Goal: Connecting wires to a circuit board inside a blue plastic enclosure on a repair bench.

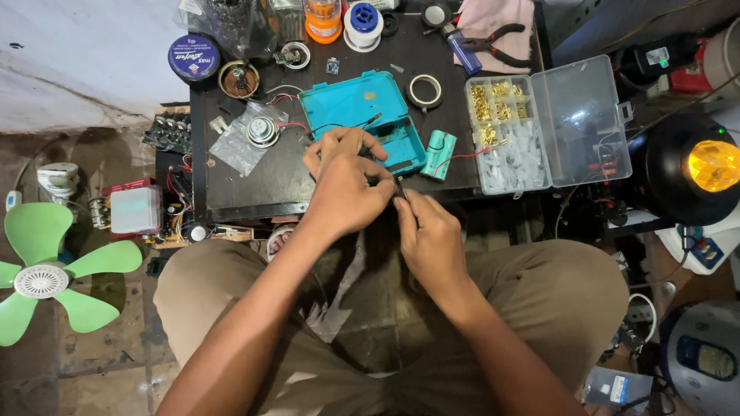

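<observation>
Hands, left [344,185] & right [430,235], pinch thin wire [400,187] beside teal case [362,115].

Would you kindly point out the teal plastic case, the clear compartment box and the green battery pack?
Teal plastic case [351,104]: head view, middle of its open upper half.
Clear compartment box [505,158]: head view, on the divided tray holding white parts.
Green battery pack [439,154]: head view, middle of the wrapped cells.

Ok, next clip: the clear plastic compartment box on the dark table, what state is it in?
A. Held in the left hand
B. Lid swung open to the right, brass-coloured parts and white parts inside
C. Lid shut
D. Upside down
B: the compartment box lies on the table with its clear lid hinged open to the right, brass and white parts showing.
</observation>
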